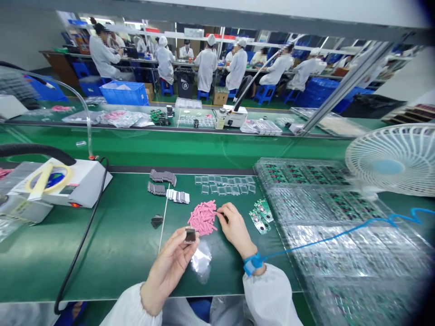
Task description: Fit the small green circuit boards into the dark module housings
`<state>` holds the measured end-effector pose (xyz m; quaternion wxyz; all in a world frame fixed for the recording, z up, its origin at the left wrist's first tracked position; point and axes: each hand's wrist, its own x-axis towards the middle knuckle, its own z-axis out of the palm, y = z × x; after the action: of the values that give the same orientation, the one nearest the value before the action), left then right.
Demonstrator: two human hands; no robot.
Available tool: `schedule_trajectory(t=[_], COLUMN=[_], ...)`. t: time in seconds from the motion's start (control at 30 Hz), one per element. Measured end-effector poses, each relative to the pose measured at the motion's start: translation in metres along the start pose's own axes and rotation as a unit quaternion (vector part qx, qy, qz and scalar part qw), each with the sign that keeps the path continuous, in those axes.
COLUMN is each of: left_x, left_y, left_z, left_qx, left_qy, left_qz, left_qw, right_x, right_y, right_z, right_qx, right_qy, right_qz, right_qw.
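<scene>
My left hand (171,258) holds up a small square display module (190,235) with a dark face, gripped between thumb and fingers. At the right edge of a heap of pink strips (200,217), my right hand (235,227) has thumb and forefinger pinched on a pink strip. A blue wrist strap (253,263) with a coiled cord circles my right wrist. Below the heap lies a clear plastic bag (201,262). Several green circuit boards (261,216) rest to the right of my right hand. Small dark pieces (157,221) lie to the left.
Behind the heap are rows of clear plastic frames (224,180), grey stacked parts (163,177) and white pieces (178,196). Trays of boards (319,217) and a fan (390,158) occupy the right. A white machine (81,181) with a black hose stands left. Co-workers sit beyond.
</scene>
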<state>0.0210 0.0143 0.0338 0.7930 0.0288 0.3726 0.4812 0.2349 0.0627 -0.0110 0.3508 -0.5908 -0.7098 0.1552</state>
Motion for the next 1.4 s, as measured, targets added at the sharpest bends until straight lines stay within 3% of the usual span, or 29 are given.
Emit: schedule_trajectory(t=[0.47,0.83,1.07,1.23,1.4], left_x=[-0.013,-0.012,-0.010,-0.008,-0.012], left_y=[0.004,0.003,0.000,-0.003,-0.006], left_z=[0.001,0.000,0.005,0.006,0.008], left_qx=[0.040,0.031,0.005,0.054,0.080], left_qy=[-0.065,-0.048,-0.021,-0.053,-0.052], left_qz=[-0.007,-0.008,-0.017,-0.009,0.001], left_qw=[0.997,0.998,1.000,0.997,0.995], right_x=[-0.002,-0.004,-0.010,-0.013,-0.013], right_y=[0.000,-0.004,-0.042,-0.076,-0.085], right_z=[0.000,-0.004,-0.020,-0.030,-0.030], right_qx=[-0.033,0.038,0.145,0.237,0.272], right_qy=[-0.010,0.011,0.020,-0.033,-0.074], right_qz=[-0.015,0.009,0.017,0.000,-0.002], right_qw=[0.999,0.999,0.989,0.971,0.960])
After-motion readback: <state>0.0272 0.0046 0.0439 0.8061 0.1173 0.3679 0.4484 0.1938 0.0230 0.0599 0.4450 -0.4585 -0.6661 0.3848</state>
